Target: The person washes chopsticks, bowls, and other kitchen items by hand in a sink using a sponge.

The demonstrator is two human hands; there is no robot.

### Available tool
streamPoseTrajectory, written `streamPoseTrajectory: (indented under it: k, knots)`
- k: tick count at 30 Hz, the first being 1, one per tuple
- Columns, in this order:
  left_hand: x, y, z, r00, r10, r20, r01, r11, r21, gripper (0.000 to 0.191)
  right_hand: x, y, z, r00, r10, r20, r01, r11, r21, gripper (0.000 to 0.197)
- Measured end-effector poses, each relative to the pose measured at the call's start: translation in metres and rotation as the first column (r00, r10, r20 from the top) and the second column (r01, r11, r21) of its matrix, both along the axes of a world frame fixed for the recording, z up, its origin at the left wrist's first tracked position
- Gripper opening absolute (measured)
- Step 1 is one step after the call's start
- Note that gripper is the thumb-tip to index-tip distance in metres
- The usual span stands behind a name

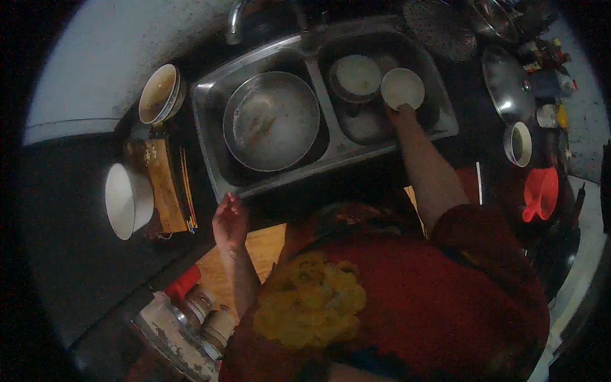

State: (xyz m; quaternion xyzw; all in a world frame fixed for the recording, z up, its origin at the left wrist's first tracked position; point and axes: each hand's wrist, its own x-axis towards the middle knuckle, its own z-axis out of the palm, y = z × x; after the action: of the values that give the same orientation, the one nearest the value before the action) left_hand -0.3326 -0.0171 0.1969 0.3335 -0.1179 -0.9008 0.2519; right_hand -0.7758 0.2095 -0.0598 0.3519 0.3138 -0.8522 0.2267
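My right hand (pixel 400 112) grips the near rim of a pale round bowl (pixel 403 89) over the right basin of a steel double sink (pixel 312 71). Beside that bowl, more round dishes (pixel 359 75) sit stacked in the same basin. A large round metal basin (pixel 272 122) with a wet, cloudy inside fills most of the left sink basin. My left hand (pixel 231 212) is by the sink's near left corner, palm up with the fingers curled loosely; nothing shows in it.
Left of the sink are stacked bowls (pixel 160 94), a wooden board (pixel 164 186), chopsticks (pixel 188 191) and a white bowl (pixel 128 200). A faucet (pixel 234 24) rises behind. To the right are a metal lid (pixel 508 86), a small bowl (pixel 518 144) and a red plastic container (pixel 542 193).
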Motion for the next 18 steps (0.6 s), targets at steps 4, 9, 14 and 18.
streamPoseTrajectory:
  k: [4, 9, 14, 18]
  knots:
    - [-0.026, 0.014, -0.012, 0.982, -0.025, 0.186, 0.061, 0.979, -0.193, 0.025, 0.041, -0.012, 0.072, 0.811, 0.331, -0.482, -0.223, 0.937, 0.268, 0.041]
    - [-0.092, 0.013, -0.007, 0.777, -0.43, 0.459, 0.58, 0.773, -0.257, 0.041, 0.105, -0.048, 0.171, 0.766, 0.514, -0.386, -0.379, 0.846, 0.375, 0.04]
    - [-0.121, 0.009, -0.001, 0.811, -0.307, 0.498, 0.545, 0.706, -0.452, 0.051, 0.171, -0.102, 0.187, 0.289, 0.915, -0.282, -0.855, 0.379, 0.355, 0.042]
    - [-0.09, -0.017, -0.014, 0.877, -0.13, 0.463, 0.409, 0.71, -0.574, 0.054, 0.215, -0.141, 0.207, 0.217, 0.928, -0.301, -0.92, 0.298, 0.254, 0.044]
